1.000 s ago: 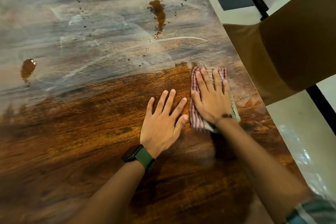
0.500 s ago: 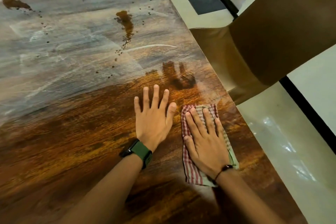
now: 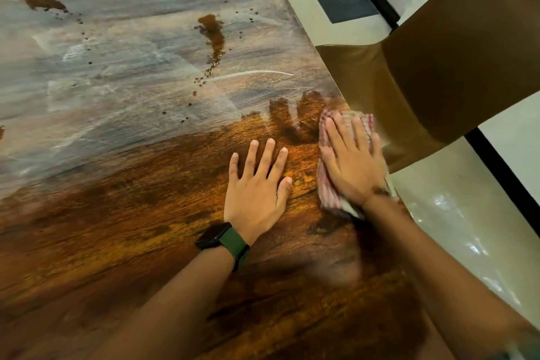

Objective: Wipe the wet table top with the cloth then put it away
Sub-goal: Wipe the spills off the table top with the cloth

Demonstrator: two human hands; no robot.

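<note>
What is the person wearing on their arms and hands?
The left hand is bare, with a black square smartwatch on a dark green strap at the wrist. The right hand is bare too, with a thin dark wristband. Both forearms are uncovered.

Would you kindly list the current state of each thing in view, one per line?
Cloth: flat on the table, pressed under the right hand.
Right hand: open, fingers straight on the cloth.
Left hand: open, flat on bare wood.
Table top: far part wet and streaked, brown puddles remaining.
Chair: empty, at the table's edge.
</note>
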